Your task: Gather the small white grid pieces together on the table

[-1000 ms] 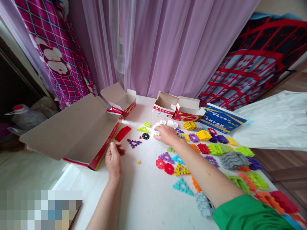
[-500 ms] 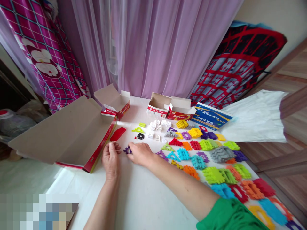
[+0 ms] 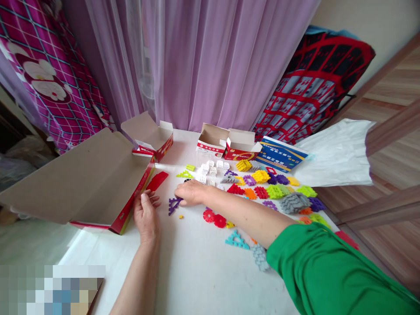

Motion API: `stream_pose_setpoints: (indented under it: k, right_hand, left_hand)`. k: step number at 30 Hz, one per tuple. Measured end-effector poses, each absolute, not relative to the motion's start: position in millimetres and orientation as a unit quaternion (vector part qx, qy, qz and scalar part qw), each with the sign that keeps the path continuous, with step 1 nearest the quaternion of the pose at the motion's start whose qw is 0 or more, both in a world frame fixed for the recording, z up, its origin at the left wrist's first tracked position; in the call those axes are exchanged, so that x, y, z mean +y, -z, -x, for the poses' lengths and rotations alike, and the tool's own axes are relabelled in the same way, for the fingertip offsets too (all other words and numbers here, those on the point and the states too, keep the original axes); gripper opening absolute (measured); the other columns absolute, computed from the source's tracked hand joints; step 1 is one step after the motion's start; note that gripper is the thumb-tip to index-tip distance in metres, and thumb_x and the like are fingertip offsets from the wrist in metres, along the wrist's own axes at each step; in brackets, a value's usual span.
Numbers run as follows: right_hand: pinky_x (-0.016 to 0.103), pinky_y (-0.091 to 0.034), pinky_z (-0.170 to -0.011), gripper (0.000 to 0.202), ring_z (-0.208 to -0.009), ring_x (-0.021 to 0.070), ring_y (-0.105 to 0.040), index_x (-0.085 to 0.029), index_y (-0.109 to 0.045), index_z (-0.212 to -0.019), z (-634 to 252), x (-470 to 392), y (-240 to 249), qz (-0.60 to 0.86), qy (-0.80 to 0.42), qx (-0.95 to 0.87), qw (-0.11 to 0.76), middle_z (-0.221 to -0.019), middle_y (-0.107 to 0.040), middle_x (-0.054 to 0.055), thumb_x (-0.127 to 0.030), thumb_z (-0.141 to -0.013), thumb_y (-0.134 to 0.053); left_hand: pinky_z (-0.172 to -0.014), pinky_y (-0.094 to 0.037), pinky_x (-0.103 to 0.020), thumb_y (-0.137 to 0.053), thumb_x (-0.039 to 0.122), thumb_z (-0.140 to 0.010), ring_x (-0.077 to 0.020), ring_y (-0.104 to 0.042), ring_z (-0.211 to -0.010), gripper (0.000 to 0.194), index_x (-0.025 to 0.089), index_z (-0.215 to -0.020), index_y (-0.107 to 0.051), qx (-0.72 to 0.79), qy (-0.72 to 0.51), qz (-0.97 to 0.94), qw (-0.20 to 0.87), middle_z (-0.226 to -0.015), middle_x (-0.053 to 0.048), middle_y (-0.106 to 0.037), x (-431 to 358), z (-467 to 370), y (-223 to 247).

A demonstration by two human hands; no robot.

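Observation:
My right hand (image 3: 192,192) reaches to the middle of the white table (image 3: 197,271), its fingers closed over the upper end of a purple triangular piece (image 3: 173,205); whether they pinch it is hidden. My left hand (image 3: 146,214) hovers beside the large open box (image 3: 95,192), fingers apart and holding nothing. A red piece (image 3: 157,180) lies just beyond it. Near my right hand are a dark round piece, partly covered, a lime triangle (image 3: 184,174) and white pieces (image 3: 211,168). Two red round pieces (image 3: 219,221) and a cyan triangle (image 3: 236,240) lie under and before my right forearm.
Smaller open boxes (image 3: 164,142) (image 3: 213,146) stand along the back edge, with a blue box (image 3: 282,153) at the right. Stacks of coloured pieces (image 3: 295,202) cover the right side. A white sheet (image 3: 334,153) lies behind them.
The view has shifted. My right hand has moved slightly farther back and now partly covers the dark round piece. Red round pieces, a cyan triangle and a small yellow piece have come into sight.

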State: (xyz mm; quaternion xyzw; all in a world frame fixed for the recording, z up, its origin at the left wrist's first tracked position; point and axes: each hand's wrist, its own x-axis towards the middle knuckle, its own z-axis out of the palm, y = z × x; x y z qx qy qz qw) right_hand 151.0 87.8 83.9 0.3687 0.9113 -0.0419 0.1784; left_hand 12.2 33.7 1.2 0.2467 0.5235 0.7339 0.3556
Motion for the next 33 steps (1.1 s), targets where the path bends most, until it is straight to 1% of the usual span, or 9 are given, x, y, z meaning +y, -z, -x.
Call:
stream_pose_setpoints:
  k: [4, 6, 9, 12, 15, 19, 24, 29, 33]
  right_hand:
    - [0.025, -0.043, -0.071, 0.022, -0.095, 0.0191, -0.065, -0.026, -0.071, -0.099, -189.9, 77.6, -91.1, -0.463, 0.078, 0.875, 0.12, -0.102, -0.073, 0.002, -0.034, -0.082, -0.059]
    - [0.025, -0.041, -0.067, 0.019, -0.088, 0.0187, -0.067, -0.026, -0.074, -0.089, -216.2, 65.9, -90.8, -0.531, 0.085, 0.838, 0.091, -0.093, -0.075, 0.002, -0.029, -0.082, -0.057]
    - [0.024, -0.04, -0.066, 0.019, -0.082, 0.0172, -0.067, -0.024, -0.074, -0.085, -248.6, 45.5, -84.4, -0.604, 0.091, 0.79, 0.045, -0.087, -0.075, 0.002, -0.023, -0.08, -0.056]
    - [0.024, -0.041, -0.069, 0.02, -0.082, 0.0169, -0.066, -0.023, -0.074, -0.087, -262.5, 34.7, -78.1, -0.63, 0.092, 0.771, 0.013, -0.087, -0.075, 0.002, -0.022, -0.08, -0.055]
    - [0.024, -0.042, -0.077, 0.023, -0.09, 0.0173, -0.066, -0.024, -0.073, -0.095, -257.5, 37.5, -76.8, -0.63, 0.089, 0.771, -0.013, -0.096, -0.075, 0.001, -0.025, -0.084, -0.053]
    - [0.026, -0.043, -0.078, 0.025, -0.096, 0.0191, -0.065, -0.028, -0.071, -0.102, -235.8, 45.0, -76.5, -0.624, 0.101, 0.774, 0.034, -0.103, -0.074, 0.001, -0.034, -0.085, -0.055]
    - [0.031, -0.045, -0.079, 0.039, -0.099, 0.0244, -0.065, -0.024, -0.066, -0.11, -212.6, 45.7, -72.5, -0.634, 0.057, 0.768, 0.071, -0.106, -0.072, 0.008, -0.049, -0.082, -0.058]
    - [0.03, -0.047, -0.073, 0.029, -0.096, 0.0261, -0.067, -0.018, -0.068, -0.106, -201.2, 51.5, -77.6, -0.617, 0.085, 0.769, 0.147, -0.103, -0.072, 0.014, -0.029, -0.08, -0.06]
    - [0.028, -0.047, -0.075, 0.027, -0.096, 0.0247, -0.067, -0.017, -0.068, -0.104, -212.1, 58.3, -84.7, -0.613, 0.088, 0.78, 0.093, -0.102, -0.073, 0.011, -0.02, -0.08, -0.057]
  left_hand:
    - [-0.053, -0.046, -0.02, -0.054, 0.047, -0.083, -0.0096, -0.06, -0.063, 0.031, 0.018, -0.089, -0.06, 0.526, -0.731, -0.249, 0.357, -0.081, -0.002, -0.063, 33.7, -13.0, -0.2]
    - [-0.053, -0.047, -0.02, -0.055, 0.048, -0.083, -0.0097, -0.06, -0.063, 0.031, 0.018, -0.089, -0.061, 0.53, -0.727, -0.254, 0.356, -0.081, -0.002, -0.062, 33.3, -13.7, -0.6]
    - [-0.053, -0.047, -0.02, -0.054, 0.049, -0.083, -0.0099, -0.06, -0.063, 0.032, 0.018, -0.089, -0.06, 0.539, -0.722, -0.26, 0.347, -0.081, -0.002, -0.062, 32.2, -14.8, -2.2]
    - [-0.053, -0.046, -0.02, -0.054, 0.049, -0.083, -0.0104, -0.06, -0.064, 0.032, 0.018, -0.088, -0.06, 0.545, -0.715, -0.27, 0.344, -0.081, -0.002, -0.062, 31.1, -15.7, -4.2]
    - [-0.053, -0.046, -0.02, -0.054, 0.049, -0.083, -0.0101, -0.059, -0.063, 0.032, 0.018, -0.088, -0.06, 0.541, -0.719, -0.273, 0.341, -0.08, -0.002, -0.062, 30.6, -16.1, -5.4]
    - [-0.053, -0.046, -0.021, -0.056, 0.049, -0.082, -0.0098, -0.059, -0.062, 0.032, 0.018, -0.087, -0.06, 0.545, -0.717, -0.267, 0.343, -0.08, -0.002, -0.061, 30.5, -15.8, -5.6]
    - [-0.053, -0.045, -0.02, -0.057, 0.047, -0.081, -0.0091, -0.058, -0.062, 0.03, 0.018, -0.088, -0.06, 0.54, -0.718, -0.27, 0.347, -0.081, -0.002, -0.062, 30.1, -16.3, -6.1]
    - [-0.054, -0.046, -0.02, -0.055, 0.048, -0.082, -0.0097, -0.059, -0.063, 0.031, 0.018, -0.09, -0.06, 0.547, -0.711, -0.277, 0.345, -0.083, -0.002, -0.062, 30.6, -16.0, -5.0]
    - [-0.053, -0.045, -0.019, -0.055, 0.047, -0.082, -0.0092, -0.058, -0.062, 0.03, 0.018, -0.089, -0.06, 0.537, -0.718, -0.274, 0.349, -0.082, -0.002, -0.061, 31.9, -14.9, -2.1]
